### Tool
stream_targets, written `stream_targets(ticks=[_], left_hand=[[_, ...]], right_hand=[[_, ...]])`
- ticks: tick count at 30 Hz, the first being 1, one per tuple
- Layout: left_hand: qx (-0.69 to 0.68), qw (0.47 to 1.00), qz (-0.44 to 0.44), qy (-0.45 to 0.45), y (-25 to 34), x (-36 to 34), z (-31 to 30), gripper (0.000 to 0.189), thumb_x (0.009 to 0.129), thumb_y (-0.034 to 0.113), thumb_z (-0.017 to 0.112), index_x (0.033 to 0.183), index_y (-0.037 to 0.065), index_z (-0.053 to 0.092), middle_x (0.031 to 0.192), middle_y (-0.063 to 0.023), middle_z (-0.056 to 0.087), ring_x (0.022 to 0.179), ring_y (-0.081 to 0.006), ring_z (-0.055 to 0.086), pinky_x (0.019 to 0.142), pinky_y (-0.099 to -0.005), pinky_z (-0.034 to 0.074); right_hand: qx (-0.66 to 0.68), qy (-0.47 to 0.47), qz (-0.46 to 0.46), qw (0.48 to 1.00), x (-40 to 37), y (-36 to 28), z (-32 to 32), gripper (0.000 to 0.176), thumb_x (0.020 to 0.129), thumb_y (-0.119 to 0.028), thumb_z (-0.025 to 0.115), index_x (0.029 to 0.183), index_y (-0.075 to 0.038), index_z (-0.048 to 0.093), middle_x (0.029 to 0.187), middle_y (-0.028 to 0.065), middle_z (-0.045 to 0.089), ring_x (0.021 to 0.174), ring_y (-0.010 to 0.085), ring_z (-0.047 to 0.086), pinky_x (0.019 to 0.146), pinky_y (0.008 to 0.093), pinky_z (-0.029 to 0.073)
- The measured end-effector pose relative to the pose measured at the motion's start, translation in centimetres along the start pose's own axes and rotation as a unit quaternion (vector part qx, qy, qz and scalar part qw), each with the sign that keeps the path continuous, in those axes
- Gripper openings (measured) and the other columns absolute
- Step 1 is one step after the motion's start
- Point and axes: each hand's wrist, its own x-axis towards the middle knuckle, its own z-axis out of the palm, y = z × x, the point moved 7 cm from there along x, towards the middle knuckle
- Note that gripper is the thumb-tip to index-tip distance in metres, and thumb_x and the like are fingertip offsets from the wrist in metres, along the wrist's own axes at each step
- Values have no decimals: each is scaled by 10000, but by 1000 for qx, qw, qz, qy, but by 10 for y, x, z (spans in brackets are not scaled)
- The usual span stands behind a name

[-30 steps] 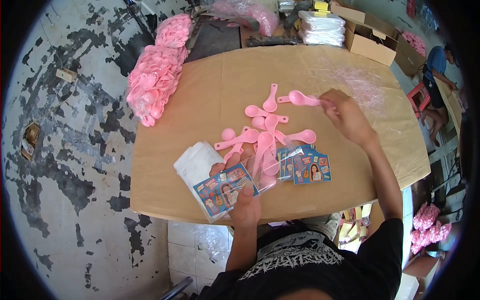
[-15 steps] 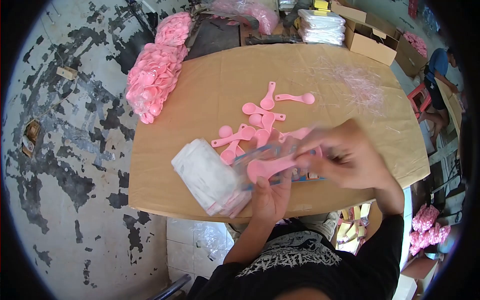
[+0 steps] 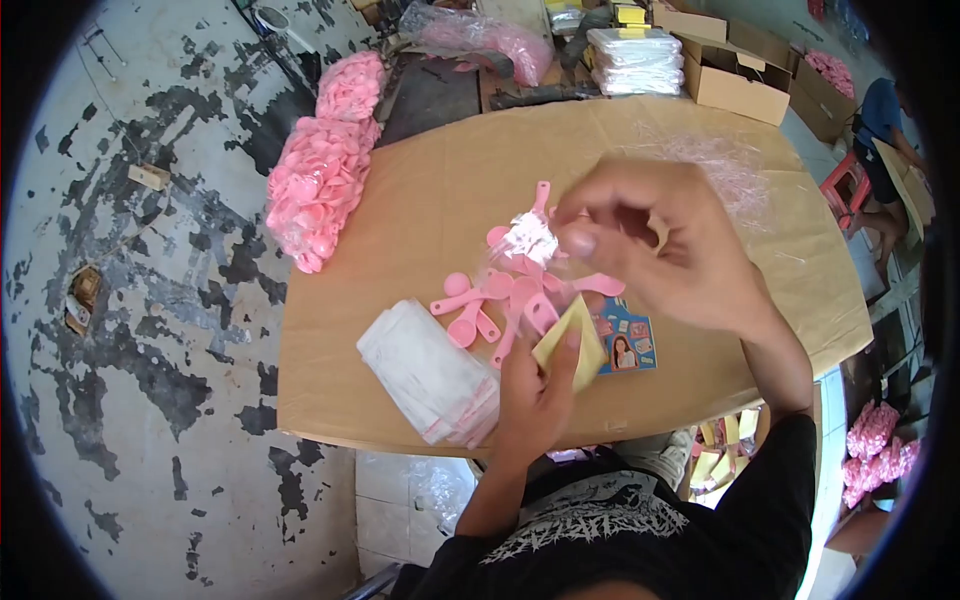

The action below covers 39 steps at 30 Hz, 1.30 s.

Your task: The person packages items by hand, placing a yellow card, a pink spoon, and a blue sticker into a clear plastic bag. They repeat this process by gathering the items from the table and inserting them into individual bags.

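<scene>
My left hand (image 3: 535, 405) is closed on a clear plastic bag (image 3: 530, 238) that shines in the light. A yellow card (image 3: 575, 350) shows under the thumb, with the end of a pink measuring spoon (image 3: 540, 312) beside it. My right hand (image 3: 665, 245) is raised to the upper right of the bag. Its fingers are curled together and blurred, so what they pinch, if anything, is hidden. More pink spoons (image 3: 465, 325) lie in a loose pile beyond my left hand. A blue printed card (image 3: 628, 340) lies on the table to its right.
A stack of clear bags (image 3: 425, 370) lies on the paper-covered table (image 3: 690, 400) at left. Bulk bags of pink spoons (image 3: 320, 190) stand against the wall. Thin plastic strips (image 3: 740, 180) are scattered at back right, near a cardboard box (image 3: 740, 90). Another person (image 3: 880, 130) sits far right.
The pink spoon that my right hand held is now by the yellow card at my left hand. My right hand has risen away. The bag has turned, and the blue card shows on the table.
</scene>
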Motion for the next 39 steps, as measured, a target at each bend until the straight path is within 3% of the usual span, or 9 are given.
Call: stream_targets(ticks=[2,6,7,10,13,17,27,32,39], left_hand=[[-127,987,-70,-72,-6,-7,3,427,950,79,550,1332,-43,401,1166,-122,579,1028,-180,600,851,-301,501],[-99,980,-74,-157,-25,-20,8,398,955,71,536,1317,-34,410,1218,-129,562,1115,-176,561,911,-331,493],[-143,983,-41,-110,-22,-17,1,385,958,75,530,1312,-33,421,1226,-130,558,1117,-179,563,911,-326,494],[-269,960,56,46,-12,-9,-21,351,969,88,513,1295,-29,457,1250,-132,545,1120,-189,567,909,-309,495],[-107,979,89,152,8,-5,-29,309,985,78,484,1265,-49,509,1102,-92,619,821,-68,565,764,-230,518],[-48,974,103,197,8,4,-30,314,989,93,490,1262,-58,526,1017,-64,650,658,-11,453,682,-206,514],[-44,992,39,115,17,6,-17,340,977,51,494,1305,-41,502,1176,-128,631,933,-135,648,745,-245,532],[0,985,85,152,19,4,-16,359,968,60,509,1306,-60,502,1002,-117,689,739,-86,645,588,-165,441],[89,990,68,83,25,-4,-14,406,946,-32,497,1351,-41,465,1211,-138,620,988,-71,571,816,-185,453]], right_hand=[[11,7,-53,999,0,10,7,206,836,-209,689,922,-23,674,693,88,634,614,170,614,582,308,483],[107,-224,145,958,-18,37,39,197,848,-187,680,960,-25,683,743,99,650,696,176,626,650,321,487],[81,-172,37,981,-19,42,40,109,875,-113,672,939,-25,683,702,16,643,606,55,580,535,219,435],[55,-260,89,960,-19,40,40,156,858,-124,646,975,-29,686,776,97,665,697,193,621,663,322,486],[-25,-195,28,980,-16,40,38,150,826,-133,669,952,-54,694,783,72,644,695,202,601,659,323,486],[-181,13,-214,960,-17,15,27,156,765,-161,700,903,-91,686,802,34,587,759,198,576,673,329,492],[-250,44,-265,930,-24,13,32,136,666,-136,646,793,-89,644,792,13,534,814,187,552,691,328,505],[-253,51,-269,928,-25,17,34,157,665,-167,724,801,-111,668,834,4,588,831,195,580,677,327,506],[-247,42,-264,931,-26,19,37,145,657,-181,696,743,-68,667,777,31,612,836,201,582,808,364,500]])
